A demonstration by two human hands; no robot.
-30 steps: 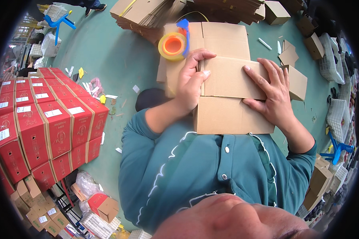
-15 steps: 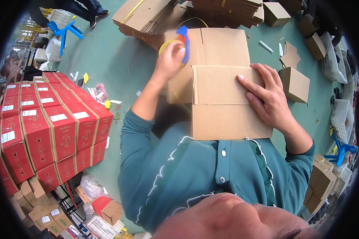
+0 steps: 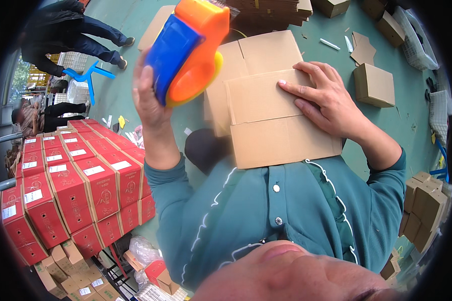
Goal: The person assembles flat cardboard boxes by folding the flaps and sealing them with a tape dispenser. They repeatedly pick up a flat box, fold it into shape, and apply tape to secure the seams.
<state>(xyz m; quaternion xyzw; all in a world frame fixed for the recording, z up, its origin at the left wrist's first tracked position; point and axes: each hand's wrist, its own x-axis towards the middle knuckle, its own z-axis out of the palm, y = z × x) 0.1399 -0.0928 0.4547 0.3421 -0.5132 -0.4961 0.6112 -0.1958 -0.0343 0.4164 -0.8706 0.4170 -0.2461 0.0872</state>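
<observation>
My left hand grips a blue and orange tape dispenser, raised close to the camera above and left of the cardboard. Part of a yellow roll shows at the dispenser's edge. A brown cardboard box with a seam across its upper face rests against my front. Spread over its right side, my right hand lies with fingers stretched out, pressing on the surface. Beyond it lies another brown cardboard piece, partly covered by the box.
Red cartons are stacked on the left. Flat cardboard bundles stand at the far side. A closed brown box sits on the floor to the right, near a white crate. At the far left, a person stands by a blue stand.
My left hand has lifted the tape dispenser off the cardboard, toward the camera and leftward. My right hand stays on the box, which has tilted slightly. The person at far left is more in view.
</observation>
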